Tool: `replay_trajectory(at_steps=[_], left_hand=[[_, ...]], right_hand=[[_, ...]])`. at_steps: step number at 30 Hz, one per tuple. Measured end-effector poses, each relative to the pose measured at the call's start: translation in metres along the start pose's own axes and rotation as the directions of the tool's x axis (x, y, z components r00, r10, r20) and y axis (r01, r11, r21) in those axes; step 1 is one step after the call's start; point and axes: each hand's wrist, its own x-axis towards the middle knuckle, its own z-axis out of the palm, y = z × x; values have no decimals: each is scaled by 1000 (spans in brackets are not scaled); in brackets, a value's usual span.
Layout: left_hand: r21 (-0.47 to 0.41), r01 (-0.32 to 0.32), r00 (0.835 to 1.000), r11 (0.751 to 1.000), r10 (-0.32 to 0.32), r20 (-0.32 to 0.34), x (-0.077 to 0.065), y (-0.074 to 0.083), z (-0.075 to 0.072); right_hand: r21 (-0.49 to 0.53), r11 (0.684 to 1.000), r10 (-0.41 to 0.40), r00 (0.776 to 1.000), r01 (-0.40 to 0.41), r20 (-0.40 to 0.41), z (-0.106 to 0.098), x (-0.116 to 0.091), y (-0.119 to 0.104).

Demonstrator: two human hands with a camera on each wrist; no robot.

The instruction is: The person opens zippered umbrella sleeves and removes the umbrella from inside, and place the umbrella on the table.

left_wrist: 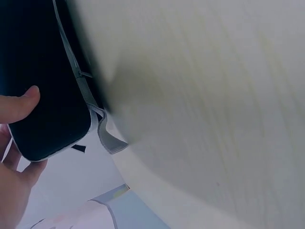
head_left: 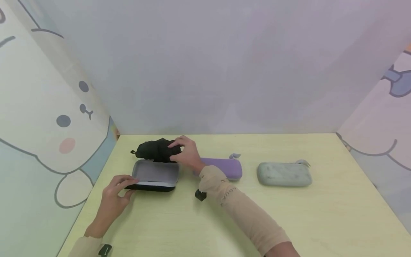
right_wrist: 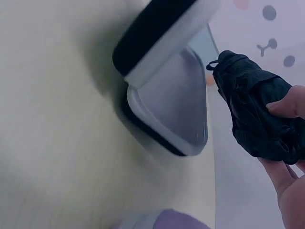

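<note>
At the table's left side, a black zip case [head_left: 155,170] with a pale grey lining stands open. My left hand [head_left: 115,194] pinches the near, raised half of it at the left end. In the left wrist view, the thumb lies on the black outer shell [left_wrist: 52,62], with a grey strap loop [left_wrist: 108,136] at its end. My right hand [head_left: 187,153] grips a bundled black folded umbrella [head_left: 149,150] just behind the case. The right wrist view shows the umbrella [right_wrist: 257,105] with a small cord loop at its tip, thumb across its cloth. The lined inside [right_wrist: 174,95] holds nothing visible.
A purple case [head_left: 226,167] lies partly behind my right forearm. Further right sits a grey-green case [head_left: 284,175] with a strap loop. A pale wall [head_left: 224,71] rises along the table's back edge, and printed cartoon panels stand at both sides.
</note>
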Motion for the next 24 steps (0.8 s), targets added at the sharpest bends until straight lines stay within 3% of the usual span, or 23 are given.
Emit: replay_trajectory(at_steps=[6, 14, 20, 24], left_hand=[[-7, 4, 1000, 1000, -4, 4, -2, -1, 0], [-20, -2, 1000, 1000, 2, 7, -2, -2, -1], [-2, 43, 998, 999, -43, 51, -1, -1, -4], [5, 26, 999, 1000, -26, 38, -1, -2, -3]], right_hand=[[-30, 999, 41, 999, -40, 19, -3, 12, 12], [-81, 997, 20, 1000, -19, 17, -2, 23, 28], [-114, 987, 118, 993, -117, 0, 1, 30, 36], [-148, 970, 193, 981, -191, 0, 2, 34, 31]])
